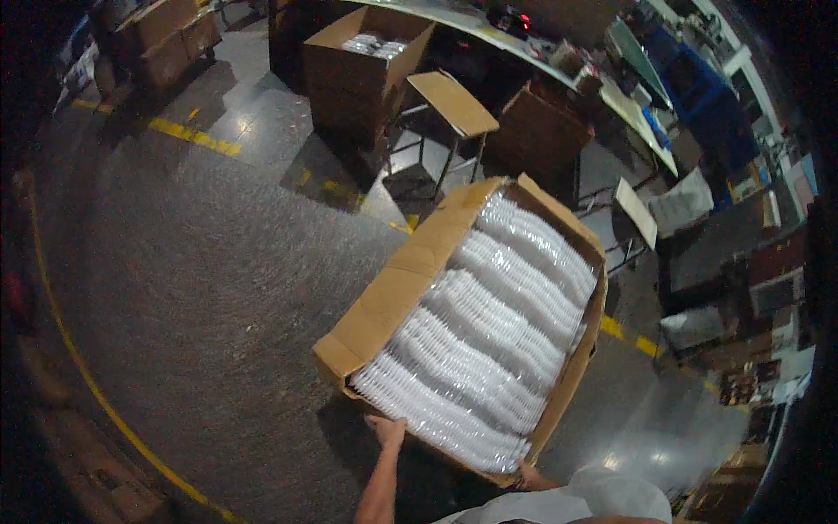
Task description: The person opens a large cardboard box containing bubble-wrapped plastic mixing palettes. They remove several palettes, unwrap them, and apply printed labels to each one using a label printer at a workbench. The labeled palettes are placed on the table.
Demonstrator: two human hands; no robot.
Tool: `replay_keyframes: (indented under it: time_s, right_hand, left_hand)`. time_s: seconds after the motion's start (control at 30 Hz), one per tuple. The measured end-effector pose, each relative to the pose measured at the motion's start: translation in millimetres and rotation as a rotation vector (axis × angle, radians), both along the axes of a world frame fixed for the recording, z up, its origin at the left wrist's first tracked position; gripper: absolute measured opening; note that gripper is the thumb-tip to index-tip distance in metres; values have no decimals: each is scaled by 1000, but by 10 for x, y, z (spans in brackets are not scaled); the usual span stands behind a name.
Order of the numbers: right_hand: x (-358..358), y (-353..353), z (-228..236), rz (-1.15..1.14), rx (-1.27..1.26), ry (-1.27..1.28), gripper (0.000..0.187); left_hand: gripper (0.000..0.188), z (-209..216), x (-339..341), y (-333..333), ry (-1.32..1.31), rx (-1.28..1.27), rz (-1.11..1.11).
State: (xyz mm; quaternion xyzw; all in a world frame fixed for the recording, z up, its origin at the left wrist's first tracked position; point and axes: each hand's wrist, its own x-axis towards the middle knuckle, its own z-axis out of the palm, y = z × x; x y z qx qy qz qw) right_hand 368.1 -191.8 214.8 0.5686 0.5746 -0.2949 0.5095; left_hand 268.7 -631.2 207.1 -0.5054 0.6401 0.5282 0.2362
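Note:
In front of me is a large open cardboard box (410, 262), tilted across the view. Several wavy rows of white, shiny, closely stacked plastic pieces (497, 327) fill it; their exact kind is too small to tell. My left hand (387, 430) grips the box's near edge towards the left, its fingers partly hidden by the cardboard. At the near right corner, my right hand (531, 477) is closed on the same box, mostly covered by the rim and my light clothing. What the box rests on is out of sight beneath it.
Beyond it stand a stool (454, 103) with a tan top and another open carton (353, 87) holding white pieces. A long workbench (541, 63) curves along the back right. Yellow lines (194, 137) mark the dark floor. Brown boxes (166, 44) stand far left.

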Motion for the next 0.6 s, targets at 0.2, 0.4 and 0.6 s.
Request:
replay_keyframes:
  time_s: [0.2, 0.4, 0.6]
  right_hand:
    - [-46, -451, -141, -216, -122, 348, 53]
    - [-807, -2167, -464, -891, -375, 645, 45]
    - [-1306, -3498, 154, -806, -967, 837, 63]
  left_hand:
    - [108, -85, -382, -370, 202, -67, -35]
    - [95, 304, -1369, -958, 667, 20, -216]
    - [54, 512, -1190, -620, 1306, 228, -166]
